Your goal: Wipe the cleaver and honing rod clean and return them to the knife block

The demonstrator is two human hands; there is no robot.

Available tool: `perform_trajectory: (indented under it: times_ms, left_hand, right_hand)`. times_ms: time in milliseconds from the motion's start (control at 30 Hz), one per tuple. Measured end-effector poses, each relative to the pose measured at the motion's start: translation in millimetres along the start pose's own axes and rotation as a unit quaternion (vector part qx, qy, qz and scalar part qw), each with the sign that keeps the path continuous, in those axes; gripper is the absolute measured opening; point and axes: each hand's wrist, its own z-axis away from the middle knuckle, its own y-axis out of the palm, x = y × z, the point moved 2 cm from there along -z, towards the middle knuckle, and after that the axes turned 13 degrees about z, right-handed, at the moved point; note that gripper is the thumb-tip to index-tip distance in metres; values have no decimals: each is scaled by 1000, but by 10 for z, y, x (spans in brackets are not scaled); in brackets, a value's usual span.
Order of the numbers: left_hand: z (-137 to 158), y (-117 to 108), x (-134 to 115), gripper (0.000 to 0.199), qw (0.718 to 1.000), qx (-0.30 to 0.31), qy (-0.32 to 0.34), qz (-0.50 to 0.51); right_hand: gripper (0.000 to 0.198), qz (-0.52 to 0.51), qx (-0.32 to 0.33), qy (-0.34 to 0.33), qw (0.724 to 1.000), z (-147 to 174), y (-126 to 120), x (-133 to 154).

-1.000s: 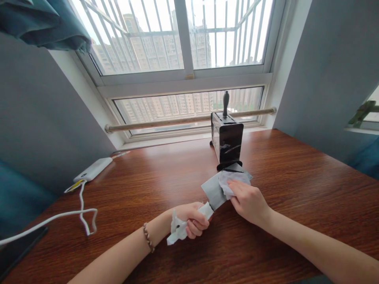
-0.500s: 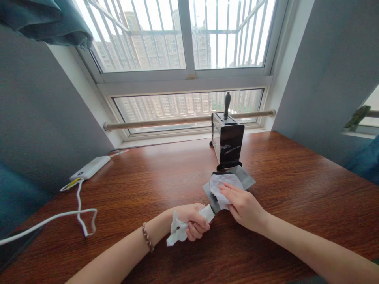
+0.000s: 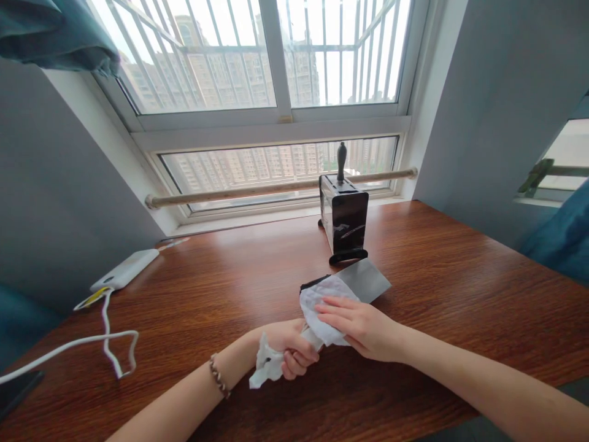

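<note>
My left hand [image 3: 291,350] is wrapped round the handle of a cleaver, and torn white paper [image 3: 267,363] covers the grip and sticks out below my fist. The broad grey blade of the cleaver [image 3: 367,280] points away and to the right, above the table. Across the blade near the handle lies a white cloth [image 3: 322,301] with a dark edge at its far side. My right hand [image 3: 361,324] presses this cloth down, fingers laid over it and the thumb side low. Much of the blade is hidden under the cloth.
A black knife block [image 3: 348,224] with one dark knife handle [image 3: 341,161] stands just beyond the blade. On the left of the wooden table [image 3: 221,288] are a white power bank [image 3: 125,270] and a white cable [image 3: 69,350]. A window lies behind.
My right hand and the cloth have slid left along the blade towards the handle, baring more of its far end. My left hand keeps its grip. The view has shifted slightly.
</note>
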Motion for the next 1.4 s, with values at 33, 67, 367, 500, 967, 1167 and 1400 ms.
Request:
perform_trajectory:
  times_ms: [33,67,367,500,967,1167,1400]
  left_hand:
    - [4,-3,-3,32,1000,-1,3,1]
    - [8,-5,-5,31,1000,-2,7,2]
    - [24,3,-7,32,1000,0,27,9]
    - [14,-15,-1,28,1000,4,24,9]
    - [8,0,9,24,999,-4,44,10]
    - [12,-1,13,25,998,1,54,8]
    - [6,-15,35,30,997,-2,75,11]
  right_hand:
    - [49,8,-4,13,1000,-2,3,-11]
    - [50,18,-7,30,999,-4,5,-27]
    - [52,80,6,194,978,28,-29,-405]
    - [50,92,5,273,957,70,-28,-633]
    - [42,-38,-90,401,911,156,-54,-964]
    - [29,-87,-116,487,861,218,-4,-1059]
    - [16,-222,-233,559,764,265,120,-1194]
